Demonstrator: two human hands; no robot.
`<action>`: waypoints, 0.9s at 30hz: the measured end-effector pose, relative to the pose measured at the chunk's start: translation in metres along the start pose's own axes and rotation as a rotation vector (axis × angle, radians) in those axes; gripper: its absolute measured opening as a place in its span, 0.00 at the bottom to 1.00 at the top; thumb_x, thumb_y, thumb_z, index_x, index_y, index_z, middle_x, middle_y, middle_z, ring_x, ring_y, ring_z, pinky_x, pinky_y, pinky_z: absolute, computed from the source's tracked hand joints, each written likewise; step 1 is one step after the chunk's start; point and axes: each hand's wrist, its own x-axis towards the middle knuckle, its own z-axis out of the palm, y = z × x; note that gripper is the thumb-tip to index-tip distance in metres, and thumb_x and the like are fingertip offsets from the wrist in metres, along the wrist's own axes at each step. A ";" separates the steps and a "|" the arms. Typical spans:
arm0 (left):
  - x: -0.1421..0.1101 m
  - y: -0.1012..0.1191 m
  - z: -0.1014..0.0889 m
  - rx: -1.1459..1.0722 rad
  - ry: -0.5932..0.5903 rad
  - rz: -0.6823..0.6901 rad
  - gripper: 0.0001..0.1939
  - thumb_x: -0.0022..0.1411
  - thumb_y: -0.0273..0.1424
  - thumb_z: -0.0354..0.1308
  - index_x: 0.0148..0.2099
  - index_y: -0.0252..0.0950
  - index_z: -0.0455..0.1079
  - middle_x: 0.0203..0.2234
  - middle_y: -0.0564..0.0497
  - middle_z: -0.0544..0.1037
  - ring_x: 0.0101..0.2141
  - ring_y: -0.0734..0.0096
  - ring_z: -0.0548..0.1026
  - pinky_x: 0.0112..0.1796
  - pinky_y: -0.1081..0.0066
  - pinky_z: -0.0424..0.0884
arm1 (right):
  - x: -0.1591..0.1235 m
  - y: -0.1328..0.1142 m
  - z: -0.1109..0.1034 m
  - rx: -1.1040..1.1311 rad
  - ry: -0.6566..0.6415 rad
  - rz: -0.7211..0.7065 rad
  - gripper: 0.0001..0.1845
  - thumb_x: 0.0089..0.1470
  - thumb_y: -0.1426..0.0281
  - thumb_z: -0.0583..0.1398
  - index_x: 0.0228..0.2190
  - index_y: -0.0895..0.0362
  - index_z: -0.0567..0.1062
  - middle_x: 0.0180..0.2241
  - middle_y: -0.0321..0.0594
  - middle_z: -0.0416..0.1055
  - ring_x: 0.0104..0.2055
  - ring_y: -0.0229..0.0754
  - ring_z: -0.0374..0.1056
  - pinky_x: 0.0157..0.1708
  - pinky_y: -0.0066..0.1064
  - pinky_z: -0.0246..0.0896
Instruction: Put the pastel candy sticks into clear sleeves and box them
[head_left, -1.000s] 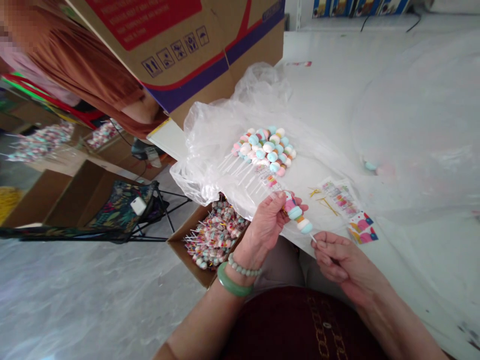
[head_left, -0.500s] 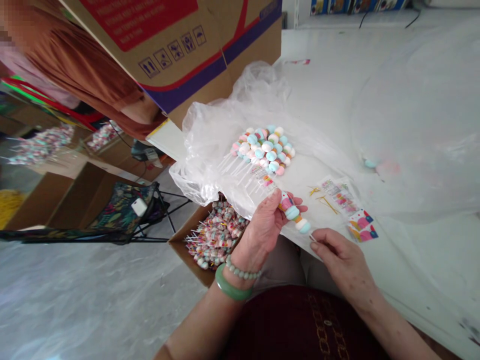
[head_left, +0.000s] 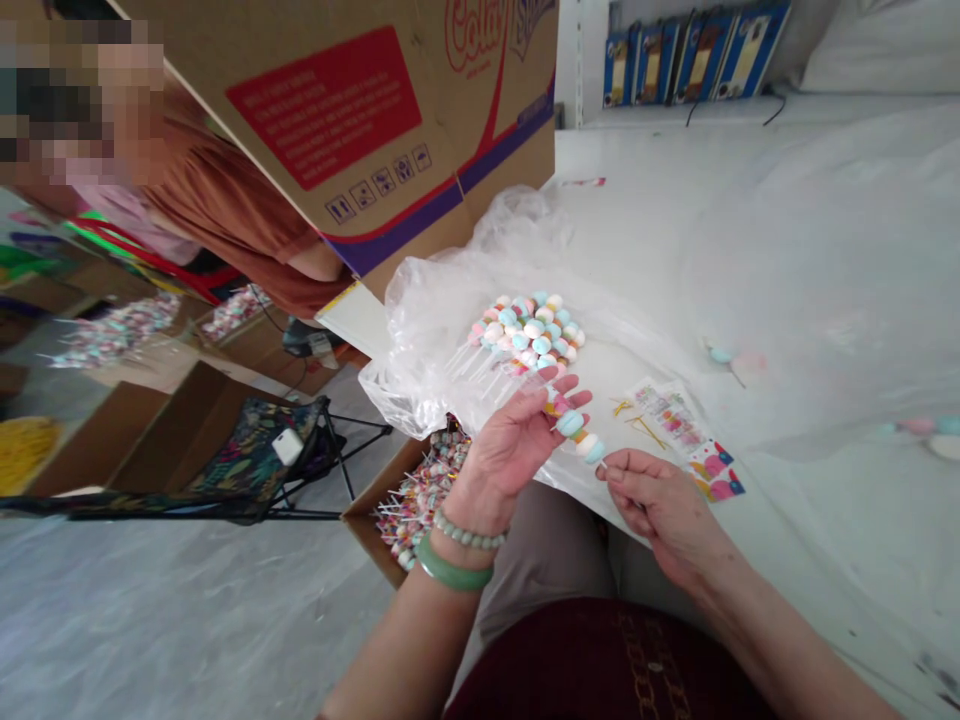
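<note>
Skewer (head_left: 571,424) of puffy pale-blue, white, orange and pink pieces on a thin white stick (head_left: 602,464), slanting between both hands near the front edge of a smooth white table (head_left: 637,190). Left hand (head_left: 514,440) palm up, fingers spread beneath the skewer's upper end; thumb pressure impossible to tell. Right hand (head_left: 664,495) pinching the bare stick between thumb and forefinger. Just beyond, on crumpled clear plastic sheeting (head_left: 427,300), heap of similar pastel skewers (head_left: 534,330); to the right, thin gold ties (head_left: 646,432) and colourful flat printed cards (head_left: 721,472).
</note>
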 end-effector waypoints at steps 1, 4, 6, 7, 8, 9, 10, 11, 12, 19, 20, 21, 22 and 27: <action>0.000 0.005 0.002 -0.014 -0.016 0.006 0.14 0.57 0.31 0.60 0.47 0.35 0.69 0.45 0.43 0.74 0.45 0.55 0.75 0.44 0.58 0.71 | 0.001 -0.001 0.001 -0.042 0.037 -0.038 0.11 0.43 0.66 0.64 0.25 0.60 0.71 0.15 0.26 0.54 0.16 0.27 0.42 0.16 0.24 0.30; 0.000 0.009 0.009 -0.021 0.032 -0.016 0.15 0.59 0.41 0.57 0.38 0.32 0.70 0.36 0.44 0.76 0.41 0.53 0.76 0.40 0.57 0.72 | 0.003 -0.004 0.005 -0.153 0.087 -0.121 0.11 0.43 0.64 0.64 0.24 0.58 0.70 0.15 0.26 0.53 0.17 0.29 0.43 0.17 0.25 0.33; 0.002 0.006 0.014 -0.028 0.103 -0.029 0.15 0.60 0.41 0.57 0.33 0.32 0.68 0.30 0.47 0.76 0.38 0.55 0.77 0.38 0.59 0.72 | 0.002 -0.007 0.006 -0.263 0.113 -0.206 0.10 0.45 0.64 0.62 0.23 0.57 0.70 0.15 0.27 0.54 0.18 0.31 0.46 0.19 0.26 0.39; 0.003 0.004 0.017 -0.038 0.128 -0.035 0.15 0.60 0.40 0.56 0.31 0.33 0.68 0.29 0.48 0.76 0.37 0.56 0.78 0.38 0.59 0.72 | 0.001 -0.008 0.006 -0.356 0.137 -0.276 0.09 0.46 0.64 0.61 0.22 0.57 0.70 0.16 0.28 0.55 0.19 0.32 0.48 0.20 0.26 0.42; 0.004 0.002 0.019 -0.052 0.146 -0.037 0.15 0.61 0.40 0.56 0.30 0.33 0.67 0.29 0.48 0.76 0.37 0.57 0.78 0.38 0.60 0.72 | -0.001 -0.009 0.006 -0.482 0.166 -0.368 0.08 0.48 0.65 0.60 0.22 0.56 0.70 0.17 0.30 0.58 0.21 0.33 0.52 0.22 0.27 0.45; 0.004 0.000 0.021 -0.065 0.158 -0.036 0.15 0.61 0.40 0.55 0.30 0.33 0.67 0.29 0.48 0.76 0.36 0.57 0.78 0.39 0.59 0.72 | -0.003 -0.008 0.006 -0.630 0.198 -0.477 0.08 0.49 0.66 0.59 0.22 0.56 0.70 0.19 0.32 0.61 0.23 0.35 0.55 0.24 0.27 0.48; 0.005 -0.001 0.022 -0.075 0.166 -0.035 0.16 0.62 0.41 0.54 0.30 0.33 0.67 0.29 0.48 0.76 0.37 0.58 0.78 0.39 0.59 0.72 | -0.006 -0.007 0.005 -0.790 0.223 -0.593 0.08 0.51 0.67 0.57 0.23 0.56 0.71 0.21 0.34 0.64 0.25 0.36 0.58 0.26 0.28 0.49; 0.005 -0.002 0.024 -0.083 0.170 -0.032 0.16 0.62 0.41 0.54 0.30 0.33 0.67 0.30 0.47 0.76 0.37 0.58 0.78 0.40 0.59 0.72 | -0.009 -0.005 0.005 -0.943 0.238 -0.700 0.09 0.53 0.68 0.56 0.23 0.56 0.72 0.23 0.36 0.66 0.26 0.37 0.59 0.27 0.28 0.50; 0.005 -0.002 0.025 -0.087 0.172 -0.027 0.17 0.62 0.42 0.53 0.30 0.33 0.67 0.31 0.47 0.77 0.38 0.58 0.78 0.40 0.59 0.72 | -0.011 -0.002 0.004 -1.067 0.241 -0.785 0.11 0.55 0.70 0.54 0.24 0.56 0.73 0.24 0.38 0.67 0.27 0.37 0.60 0.28 0.29 0.49; 0.006 -0.004 0.015 -0.042 0.040 -0.047 0.18 0.60 0.45 0.55 0.33 0.33 0.68 0.32 0.47 0.77 0.38 0.56 0.78 0.40 0.58 0.72 | -0.007 0.000 0.003 -0.542 0.105 -0.404 0.08 0.52 0.66 0.57 0.25 0.56 0.71 0.19 0.33 0.61 0.20 0.33 0.54 0.19 0.25 0.46; 0.007 -0.004 0.012 -0.036 0.026 -0.057 0.18 0.60 0.45 0.55 0.34 0.33 0.69 0.31 0.47 0.77 0.37 0.56 0.78 0.40 0.59 0.72 | -0.005 -0.004 0.001 -0.348 0.043 -0.271 0.08 0.50 0.65 0.59 0.25 0.57 0.71 0.17 0.30 0.58 0.17 0.31 0.50 0.16 0.24 0.41; 0.007 -0.005 0.009 -0.026 0.018 -0.063 0.18 0.60 0.44 0.56 0.35 0.33 0.69 0.31 0.47 0.77 0.36 0.56 0.78 0.38 0.60 0.73 | -0.004 -0.008 -0.001 -0.176 -0.024 -0.152 0.08 0.48 0.66 0.61 0.26 0.58 0.71 0.16 0.28 0.56 0.15 0.29 0.45 0.14 0.23 0.37; 0.008 -0.005 0.007 -0.010 0.014 -0.065 0.17 0.60 0.44 0.56 0.35 0.32 0.69 0.30 0.46 0.77 0.36 0.57 0.79 0.37 0.61 0.73 | -0.003 -0.012 -0.004 -0.039 -0.083 -0.059 0.08 0.45 0.67 0.63 0.27 0.59 0.71 0.16 0.27 0.56 0.14 0.27 0.42 0.13 0.23 0.34; 0.011 -0.006 -0.001 0.052 0.017 -0.075 0.18 0.60 0.44 0.55 0.34 0.31 0.69 0.29 0.44 0.78 0.34 0.56 0.79 0.35 0.63 0.72 | -0.002 -0.026 -0.016 0.236 -0.249 0.158 0.08 0.42 0.72 0.65 0.27 0.61 0.72 0.15 0.25 0.57 0.12 0.22 0.38 0.11 0.19 0.32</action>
